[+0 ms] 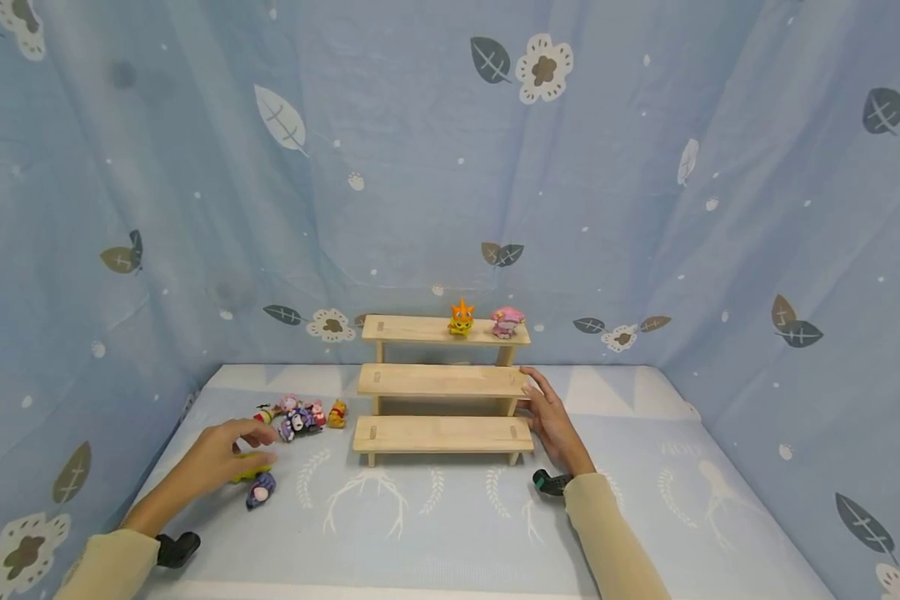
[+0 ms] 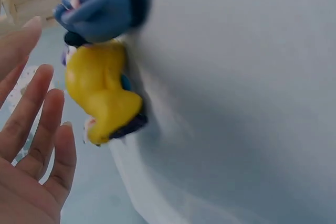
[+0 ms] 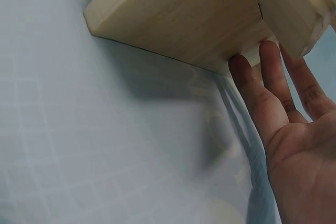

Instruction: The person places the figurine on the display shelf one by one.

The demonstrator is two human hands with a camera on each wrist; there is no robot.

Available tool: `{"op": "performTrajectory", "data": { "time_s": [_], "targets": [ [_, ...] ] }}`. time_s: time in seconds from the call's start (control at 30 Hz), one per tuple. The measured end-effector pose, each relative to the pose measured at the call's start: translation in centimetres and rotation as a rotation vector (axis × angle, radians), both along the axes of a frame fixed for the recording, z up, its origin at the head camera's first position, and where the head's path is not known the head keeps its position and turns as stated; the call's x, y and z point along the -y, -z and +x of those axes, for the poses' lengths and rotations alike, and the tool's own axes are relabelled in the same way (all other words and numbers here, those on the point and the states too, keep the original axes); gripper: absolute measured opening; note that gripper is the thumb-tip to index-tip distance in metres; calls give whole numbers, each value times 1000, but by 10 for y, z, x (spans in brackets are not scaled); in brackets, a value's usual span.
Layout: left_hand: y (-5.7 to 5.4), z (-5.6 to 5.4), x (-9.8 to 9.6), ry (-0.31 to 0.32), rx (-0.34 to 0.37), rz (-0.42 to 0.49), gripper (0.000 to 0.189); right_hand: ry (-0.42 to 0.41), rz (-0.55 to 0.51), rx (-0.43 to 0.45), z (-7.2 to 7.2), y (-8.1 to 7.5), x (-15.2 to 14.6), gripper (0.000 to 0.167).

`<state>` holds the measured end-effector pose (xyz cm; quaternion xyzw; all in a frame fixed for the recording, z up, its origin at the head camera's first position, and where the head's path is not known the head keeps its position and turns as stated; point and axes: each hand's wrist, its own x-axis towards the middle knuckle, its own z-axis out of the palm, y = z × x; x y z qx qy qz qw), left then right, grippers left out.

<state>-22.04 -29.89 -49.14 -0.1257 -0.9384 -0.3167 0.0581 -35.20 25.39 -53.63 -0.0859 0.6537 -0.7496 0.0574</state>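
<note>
My left hand (image 1: 221, 454), fingers relaxed and apart, hovers over a yellow figurine (image 2: 100, 82) at the table's left. Beside that one lies a blue figurine with a pale pink patch (image 1: 260, 492). In the left wrist view a gap shows between the fingers and both toys. With extended fingers, my right hand (image 1: 553, 421) touches the right end of a three-step wooden display shelf (image 1: 442, 381); in the right wrist view its fingertips (image 3: 242, 69) meet the wood. On the top step stand an orange-and-yellow figurine (image 1: 461, 318) and a pink one (image 1: 506, 322).
Several small figurines (image 1: 297, 418) lie clustered left of the shelf, with an orange-yellow bear figurine (image 1: 337, 414) at their right edge. A pale blue patterned cloth (image 1: 450, 542) covers the table. Blue curtains (image 1: 420, 167) with leaves and flowers enclose the back and both sides.
</note>
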Motion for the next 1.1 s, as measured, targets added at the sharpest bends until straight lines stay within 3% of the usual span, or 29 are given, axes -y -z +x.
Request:
{"op": "performTrajectory", "data": {
  "time_s": [0.17,0.4,0.63,0.87,1.1],
  "targets": [
    [3,7,4,-19,29,-32,21,-6,-15,7,0,0,0,50],
    [7,13,7,-32,-34,-68,18,-9,-26,1,1,0,0,49],
    [5,11,8,6,-68,-125,14,-8,-20,3,1,0,-1,50],
    [-1,9,4,-12,-15,-226,16,-13,-8,-6,-1,-2,-1,50],
    [0,6,4,-23,-2,-347,31,-12,-22,14,0,-1,0,49]
  ]
}}
